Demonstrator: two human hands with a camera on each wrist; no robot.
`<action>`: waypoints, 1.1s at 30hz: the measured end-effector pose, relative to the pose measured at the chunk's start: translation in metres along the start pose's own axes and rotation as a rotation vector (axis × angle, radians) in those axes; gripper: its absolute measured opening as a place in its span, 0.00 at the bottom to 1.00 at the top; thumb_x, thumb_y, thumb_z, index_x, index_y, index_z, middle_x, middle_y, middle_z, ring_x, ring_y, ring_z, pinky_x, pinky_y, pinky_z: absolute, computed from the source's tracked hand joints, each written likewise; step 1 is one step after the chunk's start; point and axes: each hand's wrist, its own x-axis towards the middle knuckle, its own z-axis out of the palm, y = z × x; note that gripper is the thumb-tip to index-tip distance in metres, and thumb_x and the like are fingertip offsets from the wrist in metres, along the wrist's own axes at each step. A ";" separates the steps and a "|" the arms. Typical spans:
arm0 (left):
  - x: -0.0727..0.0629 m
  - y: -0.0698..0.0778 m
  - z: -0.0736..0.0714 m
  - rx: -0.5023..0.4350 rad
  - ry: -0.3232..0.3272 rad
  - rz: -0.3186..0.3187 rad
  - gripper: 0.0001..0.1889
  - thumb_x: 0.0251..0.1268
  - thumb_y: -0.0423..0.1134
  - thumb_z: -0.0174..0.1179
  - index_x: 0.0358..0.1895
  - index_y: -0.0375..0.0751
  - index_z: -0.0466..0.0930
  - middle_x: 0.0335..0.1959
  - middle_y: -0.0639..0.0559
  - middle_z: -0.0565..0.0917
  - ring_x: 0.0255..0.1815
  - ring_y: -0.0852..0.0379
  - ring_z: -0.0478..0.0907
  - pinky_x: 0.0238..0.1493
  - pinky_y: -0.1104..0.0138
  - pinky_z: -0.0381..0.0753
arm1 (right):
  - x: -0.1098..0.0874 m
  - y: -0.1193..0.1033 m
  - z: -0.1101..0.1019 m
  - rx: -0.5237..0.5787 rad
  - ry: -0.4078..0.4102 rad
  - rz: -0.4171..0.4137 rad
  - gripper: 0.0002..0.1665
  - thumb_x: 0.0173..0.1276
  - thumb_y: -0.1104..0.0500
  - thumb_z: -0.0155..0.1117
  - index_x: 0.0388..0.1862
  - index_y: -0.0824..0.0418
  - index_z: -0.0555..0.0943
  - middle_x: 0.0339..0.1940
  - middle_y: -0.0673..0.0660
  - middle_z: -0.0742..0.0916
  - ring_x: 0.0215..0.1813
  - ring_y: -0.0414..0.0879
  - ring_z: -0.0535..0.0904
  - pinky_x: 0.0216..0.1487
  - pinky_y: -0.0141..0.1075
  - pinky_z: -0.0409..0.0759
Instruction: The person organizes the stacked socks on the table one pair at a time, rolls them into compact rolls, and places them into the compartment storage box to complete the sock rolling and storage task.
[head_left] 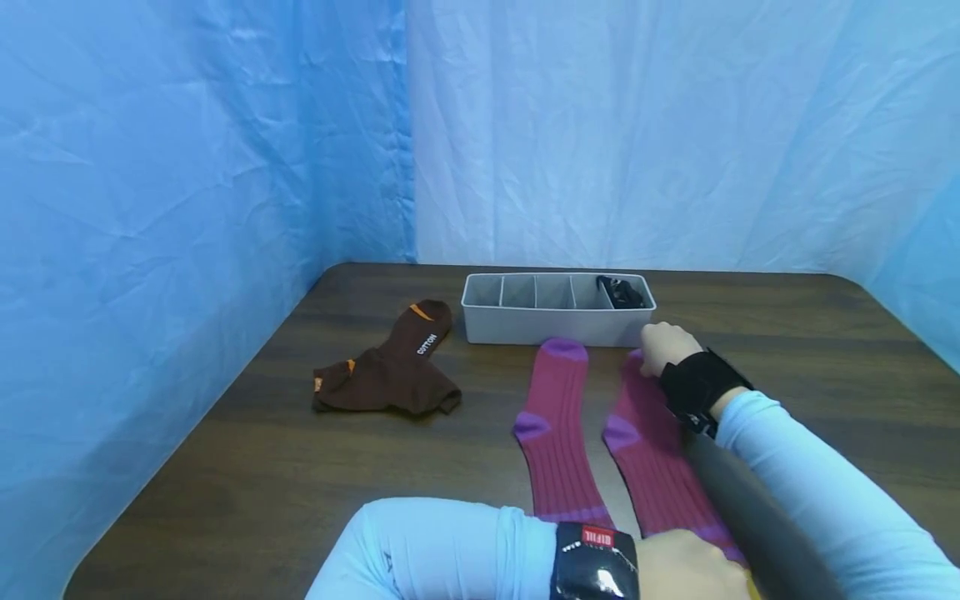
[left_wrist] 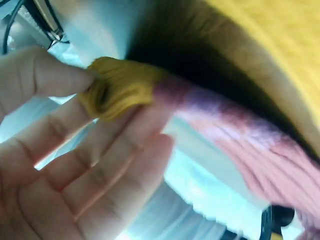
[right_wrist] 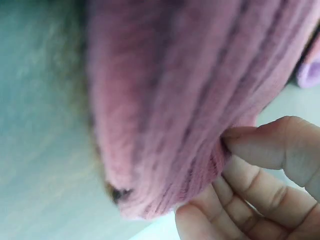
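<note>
Two magenta socks with purple toes and heels lie side by side on the brown table. At the near end of the right-hand sock (head_left: 660, 458), my left hand (head_left: 686, 562) pinches its yellow cuff (left_wrist: 127, 85) between thumb and fingers. My right hand (head_left: 667, 346) is at that sock's far toe end and pinches the ribbed knit (right_wrist: 190, 130) in the right wrist view. The left-hand sock (head_left: 561, 417) lies flat, its cuff hidden behind my left forearm.
Just beyond the socks stands a grey divided box (head_left: 555, 327), with a dark bundle (head_left: 622, 293) in its rightmost compartment. A pair of brown socks (head_left: 401, 367) lies crossed to the left. Blue sheeting (head_left: 225, 167) surrounds the dark wood table (head_left: 285, 500).
</note>
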 end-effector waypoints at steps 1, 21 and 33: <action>-0.005 0.008 -0.003 0.116 -0.054 -0.124 0.08 0.46 0.54 0.59 0.31 0.62 0.75 0.23 0.72 0.73 0.22 0.81 0.66 0.27 0.88 0.62 | 0.000 0.002 0.001 0.007 0.001 -0.003 0.11 0.40 0.63 0.65 0.12 0.63 0.71 0.16 0.56 0.76 0.20 0.47 0.69 0.21 0.38 0.67; -0.108 0.007 0.005 0.246 0.240 -0.080 0.08 0.58 0.47 0.50 0.37 0.52 0.74 0.29 0.65 0.74 0.28 0.76 0.65 0.33 0.90 0.58 | 0.008 -0.063 -0.040 0.113 0.265 -0.253 0.19 0.49 0.65 0.54 0.09 0.56 0.57 0.10 0.48 0.60 0.15 0.40 0.55 0.18 0.30 0.55; -0.098 0.004 0.018 0.154 0.164 -0.149 0.06 0.58 0.47 0.50 0.35 0.53 0.74 0.25 0.66 0.72 0.24 0.78 0.63 0.26 0.90 0.57 | 0.017 -0.090 -0.020 0.006 0.262 -0.287 0.12 0.45 0.68 0.57 0.10 0.60 0.66 0.12 0.51 0.69 0.16 0.43 0.62 0.19 0.35 0.63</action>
